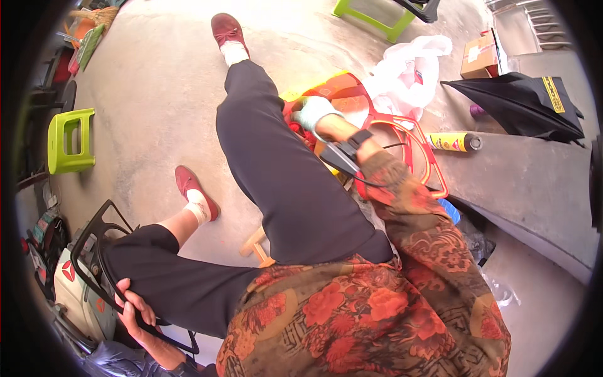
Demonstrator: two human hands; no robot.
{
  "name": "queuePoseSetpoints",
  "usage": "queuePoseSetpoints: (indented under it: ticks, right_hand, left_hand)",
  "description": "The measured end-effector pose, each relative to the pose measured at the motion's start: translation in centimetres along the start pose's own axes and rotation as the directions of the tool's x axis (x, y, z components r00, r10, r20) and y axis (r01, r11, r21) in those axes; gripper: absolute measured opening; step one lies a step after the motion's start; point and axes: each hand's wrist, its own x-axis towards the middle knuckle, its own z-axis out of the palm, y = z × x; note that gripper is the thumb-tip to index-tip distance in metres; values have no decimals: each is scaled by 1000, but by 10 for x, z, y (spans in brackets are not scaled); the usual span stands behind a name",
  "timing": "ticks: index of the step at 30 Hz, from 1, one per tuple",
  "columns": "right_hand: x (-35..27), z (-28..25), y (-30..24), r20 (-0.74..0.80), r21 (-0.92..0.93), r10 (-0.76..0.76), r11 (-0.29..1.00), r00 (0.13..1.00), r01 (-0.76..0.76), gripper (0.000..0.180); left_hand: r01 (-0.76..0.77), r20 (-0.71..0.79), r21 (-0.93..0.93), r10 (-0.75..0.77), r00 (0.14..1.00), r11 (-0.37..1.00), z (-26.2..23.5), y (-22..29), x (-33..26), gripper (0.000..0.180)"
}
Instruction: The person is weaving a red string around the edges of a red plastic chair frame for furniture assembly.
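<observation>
My left hand is at the lower left, its fingers wrapped round the bar of a black open frame that leans against my left thigh. My right hand, in a pale glove, reaches past my right knee. Its fingers curl at some red material, mostly hidden behind the hand and the knee, so what they hold cannot be made out. Just beyond lie an orange and yellow piece and an orange-red open frame. A dark strap with a small device sits on my right wrist.
A white plastic bag lies past the orange frame. To the right are a grey ledge, a spray can, a folded black umbrella and a cardboard box. A green stool stands left.
</observation>
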Motion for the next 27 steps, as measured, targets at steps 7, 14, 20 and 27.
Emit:
queuePoseSetpoints:
  ticks: [7,14,20,27]
  right_hand:
    - [90,88,83,-144,-54,175,981,974,-184,40]
    - [72,91,76,-49,-238,279,929,959,-283,42]
    - [53,77,53,-21,-286,326,904,945,-318,45]
    - [31,45,20,-39,-216,339,915,940,-339,50]
  left_hand:
    - [-13,-120,156,31,992,988,7,3,-9,57]
    - [19,-114,150,-2,993,989,7,7,-1,57]
    - [100,-186,237,-56,981,966,47,27,4,58]
    - [34,-187,151,-5,982,988,20,10,1,55]
